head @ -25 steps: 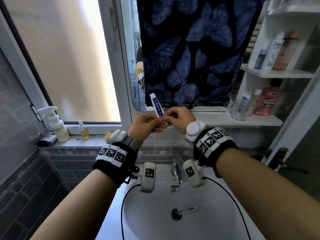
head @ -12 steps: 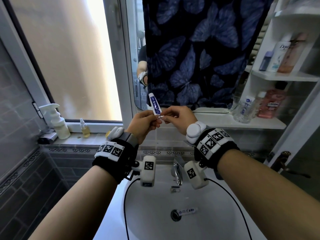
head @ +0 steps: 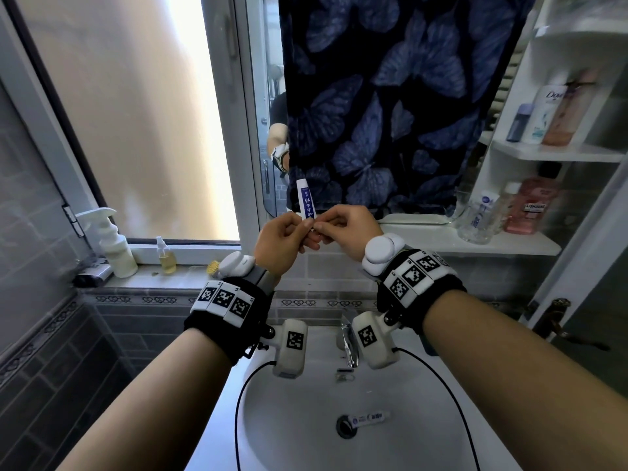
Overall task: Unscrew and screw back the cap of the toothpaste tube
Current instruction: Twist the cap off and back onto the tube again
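Note:
A small white toothpaste tube with blue print stands almost upright above the sink, its flat end pointing up. My left hand pinches its lower end. My right hand meets it from the right, fingertips closed at the tube's bottom where the cap sits. The cap itself is hidden between the fingers. Both wrists carry black bands with marker tags.
Below is a white sink with a chrome tap and another small tube by the drain. A spray bottle and a small yellow bottle stand on the window ledge. Shelves at right hold several bottles.
Both hands lifted slightly with the tube, and the tube turned more upright. The right fingertips stayed pinched at the tube's lower end.

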`<action>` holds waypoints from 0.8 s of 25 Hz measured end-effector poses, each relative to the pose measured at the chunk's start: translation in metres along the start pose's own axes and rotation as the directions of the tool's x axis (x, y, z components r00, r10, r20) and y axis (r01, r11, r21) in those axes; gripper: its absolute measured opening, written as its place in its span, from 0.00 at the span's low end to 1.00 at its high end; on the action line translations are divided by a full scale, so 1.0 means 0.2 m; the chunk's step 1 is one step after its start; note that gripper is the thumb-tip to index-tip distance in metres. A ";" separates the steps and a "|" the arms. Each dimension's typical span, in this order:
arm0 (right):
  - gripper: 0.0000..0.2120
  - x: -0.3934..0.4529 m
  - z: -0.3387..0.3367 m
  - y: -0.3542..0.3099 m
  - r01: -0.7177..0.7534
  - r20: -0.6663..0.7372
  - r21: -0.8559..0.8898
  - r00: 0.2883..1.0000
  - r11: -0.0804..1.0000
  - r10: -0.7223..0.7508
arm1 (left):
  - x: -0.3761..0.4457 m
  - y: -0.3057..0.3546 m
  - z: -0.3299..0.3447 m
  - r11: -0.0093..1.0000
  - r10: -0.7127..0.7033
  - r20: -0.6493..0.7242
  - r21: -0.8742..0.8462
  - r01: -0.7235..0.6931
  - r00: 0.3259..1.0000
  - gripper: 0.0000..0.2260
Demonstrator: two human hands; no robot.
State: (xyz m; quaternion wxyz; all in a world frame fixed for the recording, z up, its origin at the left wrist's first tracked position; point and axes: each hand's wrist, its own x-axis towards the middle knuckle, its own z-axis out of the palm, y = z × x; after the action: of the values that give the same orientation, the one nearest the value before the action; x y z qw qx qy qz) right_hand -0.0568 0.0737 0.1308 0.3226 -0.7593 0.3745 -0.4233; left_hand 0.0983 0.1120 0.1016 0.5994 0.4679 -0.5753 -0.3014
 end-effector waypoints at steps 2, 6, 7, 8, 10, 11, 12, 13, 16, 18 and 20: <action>0.11 -0.01 0.02 0.01 -0.020 -0.037 0.069 0.999 0.997 0.023 | -0.01 -0.01 0.01 1.000 0.016 -0.035 -0.005 -0.016 0.999 0.13; 0.15 -0.03 0.05 0.02 -0.009 -0.006 0.069 1.000 0.998 0.009 | -0.03 -0.05 0.02 1.000 0.026 -0.085 0.011 -0.025 0.996 0.12; 0.14 -0.03 0.05 0.02 -0.016 0.009 0.068 1.000 0.998 0.016 | -0.04 -0.06 0.02 1.000 0.022 -0.075 0.004 -0.022 0.997 0.12; 0.14 -0.03 0.05 0.02 -0.031 0.024 0.086 0.999 0.996 0.029 | -0.04 -0.07 0.02 1.000 0.018 -0.063 -0.001 -0.018 0.998 0.12; 0.14 -0.02 0.02 0.03 -0.057 0.074 0.123 0.996 0.991 0.048 | -0.04 -0.08 0.01 1.000 -0.011 -0.054 -0.021 0.010 0.998 0.09; 0.13 -0.01 0.01 0.03 -0.056 0.108 0.112 0.993 0.992 0.044 | -0.04 -0.08 0.01 0.997 -0.045 -0.051 -0.058 0.042 0.998 0.06; 0.11 -0.02 0.00 0.03 -0.044 0.133 0.079 0.991 0.996 0.033 | -0.04 -0.09 0.00 0.991 -0.086 -0.042 -0.106 0.082 0.995 0.04; 0.09 -0.02 0.01 0.03 -0.022 0.136 0.035 0.991 0.999 0.017 | -0.04 -0.09 -0.01 0.983 -0.123 -0.034 -0.145 0.117 0.992 0.03; 0.06 -0.06 0.03 0.04 0.072 0.040 -0.075 0.997 0.995 -0.069 | -0.02 -0.08 -0.01 0.951 -0.239 -0.059 -0.215 0.221 0.969 0.07; 0.08 -0.07 0.03 0.04 0.144 0.021 -0.164 0.990 0.976 -0.142 | -0.02 -0.07 0.00 0.898 -0.342 -0.040 -0.307 0.315 0.939 0.09; 0.08 -0.07 0.00 0.04 0.217 0.037 -0.243 0.976 0.946 -0.215 | -0.02 -0.07 0.01 0.847 -0.395 0.012 -0.383 0.369 0.919 0.09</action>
State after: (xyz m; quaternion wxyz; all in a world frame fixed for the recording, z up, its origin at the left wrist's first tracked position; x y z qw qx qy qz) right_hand -0.0645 0.0817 0.1189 0.1799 -0.8319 0.3369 -0.4027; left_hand 0.0985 0.1096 0.0881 0.6253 0.4585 -0.3811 -0.5035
